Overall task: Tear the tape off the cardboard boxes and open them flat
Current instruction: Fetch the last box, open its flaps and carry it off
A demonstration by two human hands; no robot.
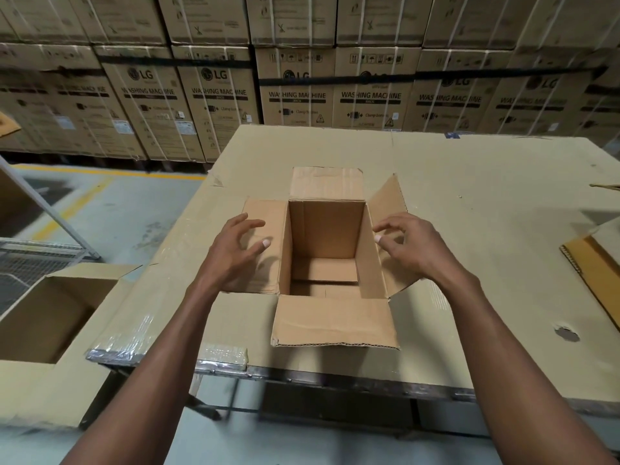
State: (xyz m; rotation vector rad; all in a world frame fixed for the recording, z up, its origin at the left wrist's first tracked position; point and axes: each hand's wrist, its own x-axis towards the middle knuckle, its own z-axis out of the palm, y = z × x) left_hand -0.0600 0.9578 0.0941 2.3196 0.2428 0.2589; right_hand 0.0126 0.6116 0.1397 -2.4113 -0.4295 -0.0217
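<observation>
Four flaps stand open on the cardboard box (327, 260), which sits upright on the bench (486, 236) in front of me, near the bench's 6 o'clock edge; its mouth faces up and I can see down to the folded bottom flaps inside; the flap at 6 o'clock (335, 322) lies out flat toward me, the one at 12 o'clock (326, 182) lies back, the one at 9 o'clock (258, 250) lies about level, and the one at 3 o'clock (391, 229) is tilted upward. My left hand (235, 253) hovers over the 9 o'clock flap, fingers (250, 226) spread and loosely bent, holding nothing; whether it touches the flap I cannot tell. My right hand (414, 246) is at the 3 o'clock flap, fingers loosely curled with the tips toward the box's rim; I cannot tell whether they touch the cardboard, and they grip nothing that I can see. The bench is covered in cardboard sheeting; a flat piece of cardboard (593, 273) lies at its 3 o'clock edge. Beyond the bench's 9 o'clock side a large open carton (50, 317) stands on the floor; at 12 o'clock, well apart, is a wall of stacked washing machine cartons (295, 88).
</observation>
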